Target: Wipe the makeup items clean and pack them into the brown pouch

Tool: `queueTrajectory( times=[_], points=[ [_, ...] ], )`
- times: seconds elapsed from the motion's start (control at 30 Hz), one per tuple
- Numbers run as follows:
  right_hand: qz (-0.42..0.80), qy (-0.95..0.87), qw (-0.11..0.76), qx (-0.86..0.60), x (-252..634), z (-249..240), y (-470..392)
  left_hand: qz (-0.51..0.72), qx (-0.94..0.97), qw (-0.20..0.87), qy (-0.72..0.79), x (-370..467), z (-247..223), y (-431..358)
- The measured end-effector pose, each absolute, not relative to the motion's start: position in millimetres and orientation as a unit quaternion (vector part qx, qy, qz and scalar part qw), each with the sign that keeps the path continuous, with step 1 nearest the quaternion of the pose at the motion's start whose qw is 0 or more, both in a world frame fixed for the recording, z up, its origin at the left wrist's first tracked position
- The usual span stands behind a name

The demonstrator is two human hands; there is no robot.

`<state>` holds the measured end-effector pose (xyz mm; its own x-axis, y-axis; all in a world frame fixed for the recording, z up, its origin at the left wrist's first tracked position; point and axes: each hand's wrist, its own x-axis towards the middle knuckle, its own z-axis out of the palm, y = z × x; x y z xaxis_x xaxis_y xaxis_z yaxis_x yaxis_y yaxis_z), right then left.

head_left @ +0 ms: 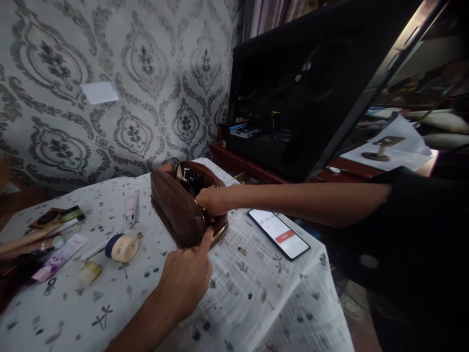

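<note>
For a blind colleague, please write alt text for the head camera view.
A person's right hand reaches into an open brown bag while the left hand touches its edge. Cosmetics lie to the left on a patterned cloth, a phone to the right.

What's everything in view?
Zip pouch: 1, brown, on tablecloth
Smartphone: 1, black, right of pouch
Capped tube: 1, pink, left of pouch
Jar: 1, cream and navy, left of pouch
Small bottle: 1, yellowish, beside jar
Squeeze tube: 1, pink-purple, farther left
Slim items: several, mixed, far left
Tablecloth: 1, white, underneath
Television: 1, black, back right
Paper: 1, white, on grey wallpaper
Curtain: 1, purplish, top
Left hand: 1, bare, touching pouch
Right hand: 1, bare, inside pouch
</note>
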<state>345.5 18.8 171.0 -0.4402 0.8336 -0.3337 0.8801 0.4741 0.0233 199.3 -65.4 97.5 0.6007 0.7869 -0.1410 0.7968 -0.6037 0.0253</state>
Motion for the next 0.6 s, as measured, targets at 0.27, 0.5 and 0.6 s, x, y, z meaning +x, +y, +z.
queueTrajectory(
  times=[0.27, 0.5, 0.6],
  points=[
    [0.059, 0.876, 0.160, 0.450, 357, 189, 23, -0.072, 0.890, 0.039, 0.449, 200, 89, -64],
    [0.110, 0.881, 0.179, 0.424, 361, 172, 33, -0.058, 0.901, 0.031, 0.429, 198, 84, -62],
    [0.083, 0.889, 0.170, 0.418, 366, 169, 36, -0.057, 0.902, 0.028, 0.427, 199, 85, -62]
  ],
)
